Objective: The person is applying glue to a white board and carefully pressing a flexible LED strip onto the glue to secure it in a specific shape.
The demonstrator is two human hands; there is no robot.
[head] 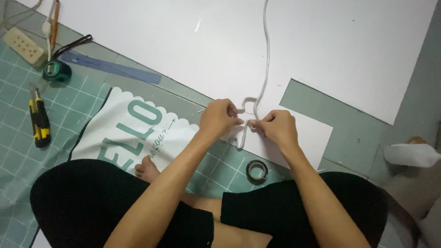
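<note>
Both hands meet over a white board (321, 41) that lies on a green cutting mat (69, 105) on the floor. The left hand (218, 117) pinches a bent loop of white cord (264, 55) between thumb and fingers (233, 110), fingers closed tight on it. The right hand (278, 126) grips the same cord just beside it, its fingers curled shut around a lower bend. The cord runs from the hands up across the board and out of the top edge; a short piece hangs below the hands, toward the board's near edge.

A roll of tape (257, 170) lies on the mat just beneath the right wrist. Left of the hands, a white printed sheet (133, 128) with a scalloped edge rests on the mat, touching a bare foot (147, 169). Farther left lie a yellow-and-black utility knife (40, 121), a green tape measure (57, 71), a blue ruler (110, 67) and a beige power strip (23, 44). The person's black shorts (92, 202) fill the lower frame.
</note>
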